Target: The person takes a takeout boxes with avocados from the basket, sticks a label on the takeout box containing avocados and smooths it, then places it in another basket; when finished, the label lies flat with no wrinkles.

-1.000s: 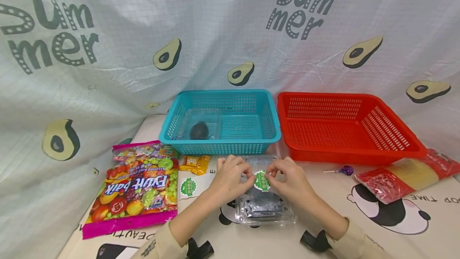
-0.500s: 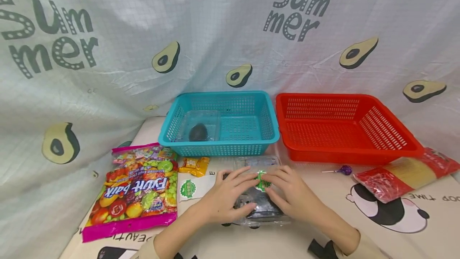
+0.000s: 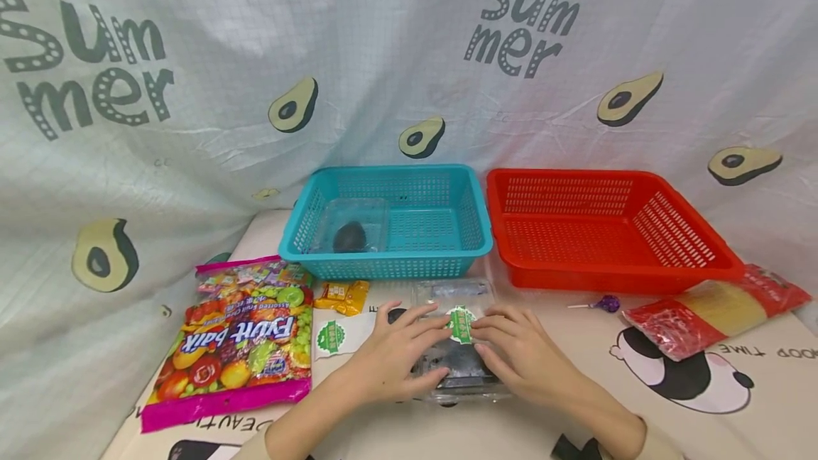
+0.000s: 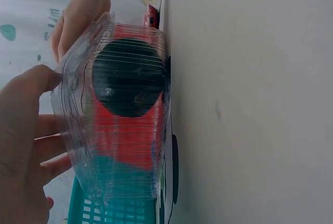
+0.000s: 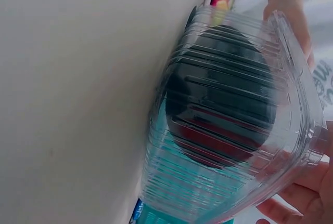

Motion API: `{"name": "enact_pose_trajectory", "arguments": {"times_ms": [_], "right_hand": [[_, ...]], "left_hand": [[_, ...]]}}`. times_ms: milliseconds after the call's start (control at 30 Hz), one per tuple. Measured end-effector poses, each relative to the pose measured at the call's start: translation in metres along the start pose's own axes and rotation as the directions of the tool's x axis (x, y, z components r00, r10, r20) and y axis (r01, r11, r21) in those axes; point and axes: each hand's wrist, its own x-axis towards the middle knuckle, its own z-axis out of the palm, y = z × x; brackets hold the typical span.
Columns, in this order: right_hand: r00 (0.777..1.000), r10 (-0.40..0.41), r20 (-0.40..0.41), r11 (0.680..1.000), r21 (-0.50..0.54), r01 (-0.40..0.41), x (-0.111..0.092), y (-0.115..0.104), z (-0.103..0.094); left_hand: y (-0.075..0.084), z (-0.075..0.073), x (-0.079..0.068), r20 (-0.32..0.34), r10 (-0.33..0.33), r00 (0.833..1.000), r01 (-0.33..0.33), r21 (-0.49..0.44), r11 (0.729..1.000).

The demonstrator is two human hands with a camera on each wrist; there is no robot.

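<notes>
A clear plastic clamshell box (image 3: 455,292) lies on the table between the hands, its lid down. Through its ribbed wall a large dark rounded object (image 5: 223,94) shows; its kind is unclear. On the lid sits a green and white sticker (image 3: 461,324). My left hand (image 3: 399,353) rests on the lid's left part, fingers spread and relaxed, the thumb by the near edge. From the other side my right hand (image 3: 527,357) lies on the lid, its fingertips at the sticker. In the left wrist view the left thumb touches the lid's rim.
Behind stand a teal basket (image 3: 386,266) holding another clear box with a dark oval object (image 3: 349,237), and a red basket (image 3: 613,278). Left lie a candy bag (image 3: 243,346), a yellow packet (image 3: 342,297) and a sticker strip (image 3: 331,337). Right are a lollipop (image 3: 607,303) and a noodle pack (image 3: 718,311).
One second ago both hands pinched at the sticker's edges. Since then the fingers have loosened and spread, and both hands lie flatter over the lid. The sticker stays on the box.
</notes>
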Motion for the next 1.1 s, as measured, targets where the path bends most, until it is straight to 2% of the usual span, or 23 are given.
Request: {"name": "enact_pose_trajectory", "arguments": {"times_ms": [167, 300, 433, 500, 600, 700, 767, 833, 933, 1100], "right_hand": [[1.000, 0.004, -0.001, 1.000, 0.018, -0.004, -0.003, 0.000, 0.000], [1.000, 0.023, -0.019, 0.999, 0.031, -0.022, -0.010, 0.003, -0.006], [0.995, 0.094, -0.035, 0.995, 0.025, -0.094, -0.019, 0.003, -0.014], [0.987, 0.158, -0.017, 0.987, 0.024, -0.157, -0.023, 0.001, -0.016], [0.967, 0.250, 0.037, 0.967, 0.039, -0.252, -0.029, -0.003, -0.017], [0.952, 0.287, 0.105, 0.952, 0.077, -0.295, -0.032, -0.007, -0.015], [0.948, 0.289, 0.135, 0.948, 0.100, -0.303, -0.033, -0.009, -0.014], [0.952, 0.275, 0.138, 0.948, 0.124, -0.292, -0.032, -0.011, -0.013], [0.959, 0.258, 0.115, 0.953, 0.130, -0.272, -0.033, -0.013, -0.015], [0.973, 0.222, 0.061, 0.966, 0.125, -0.228, -0.034, -0.019, -0.026]], "left_hand": [[0.003, -0.005, -0.003, -0.023, -0.024, 0.999, 0.024, 0.005, 1.000], [0.006, -0.011, -0.009, -0.026, -0.062, 0.998, 0.061, -0.026, 0.998], [0.010, -0.015, -0.022, 0.058, -0.145, 0.988, 0.151, -0.103, 0.983], [0.013, -0.015, -0.028, 0.119, -0.199, 0.973, 0.217, -0.163, 0.963], [0.018, -0.014, -0.033, 0.216, -0.275, 0.937, 0.329, -0.280, 0.902], [0.023, -0.010, -0.035, 0.279, -0.309, 0.909, 0.397, -0.356, 0.846], [0.026, -0.009, -0.035, 0.296, -0.317, 0.901, 0.413, -0.365, 0.834], [0.027, -0.008, -0.035, 0.288, -0.318, 0.903, 0.408, -0.350, 0.843], [0.029, -0.011, -0.034, 0.261, -0.307, 0.915, 0.381, -0.314, 0.870], [0.034, -0.024, -0.032, 0.219, -0.272, 0.937, 0.330, -0.302, 0.894]]}}
